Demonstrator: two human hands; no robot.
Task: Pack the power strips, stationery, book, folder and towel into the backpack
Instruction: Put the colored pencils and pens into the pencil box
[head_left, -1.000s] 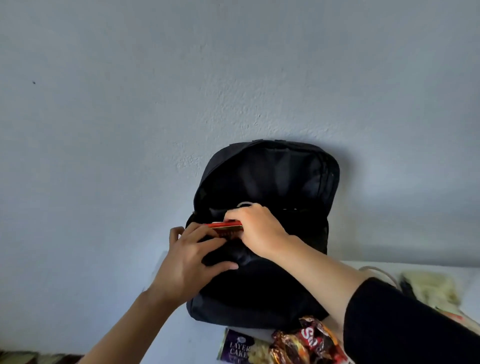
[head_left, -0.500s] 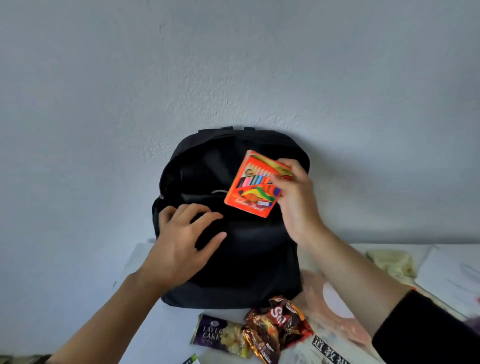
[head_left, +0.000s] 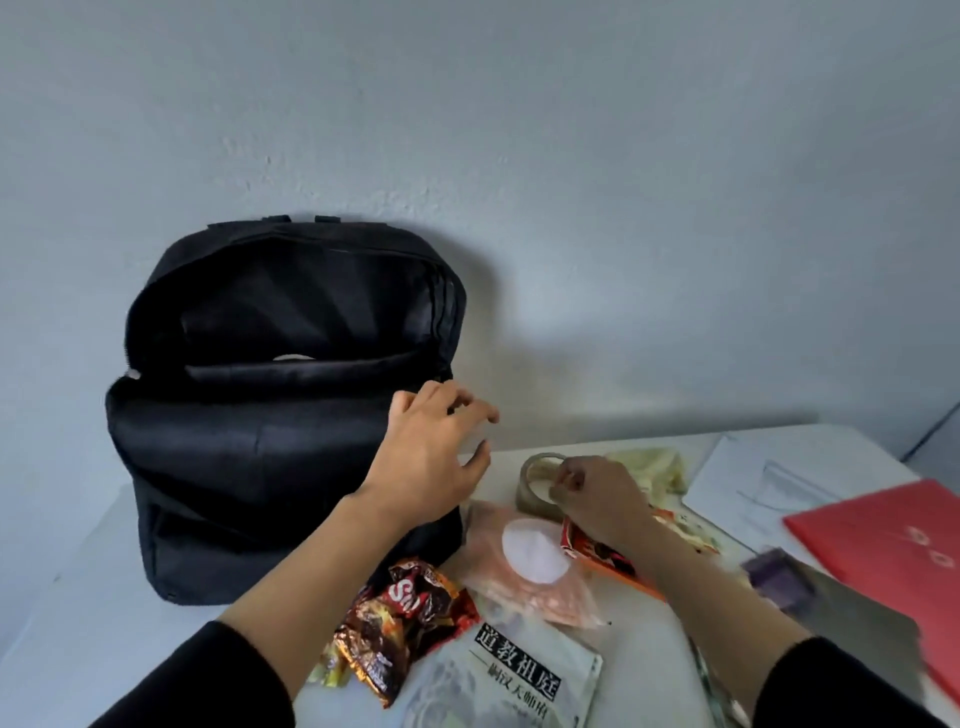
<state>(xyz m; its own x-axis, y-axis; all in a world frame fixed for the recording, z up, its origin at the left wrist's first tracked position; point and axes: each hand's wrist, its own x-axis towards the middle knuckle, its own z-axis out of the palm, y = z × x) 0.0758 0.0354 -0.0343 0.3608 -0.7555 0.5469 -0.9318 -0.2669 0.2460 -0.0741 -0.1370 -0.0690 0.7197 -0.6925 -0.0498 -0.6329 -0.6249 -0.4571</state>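
Crayons now unseen; R hand (head_left: 597, 496) pinches tape (head_left: 528, 487).

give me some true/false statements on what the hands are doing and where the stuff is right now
1. The backpack stands with its main compartment open. True.
2. The right hand holds the red folder. False: it pinches the tape roll; the red folder lies untouched at the right of the table.
3. The left hand is a closed fist. False: its fingers are spread, at the backpack's right edge.
4. The book lies on the table, outside the backpack. True.
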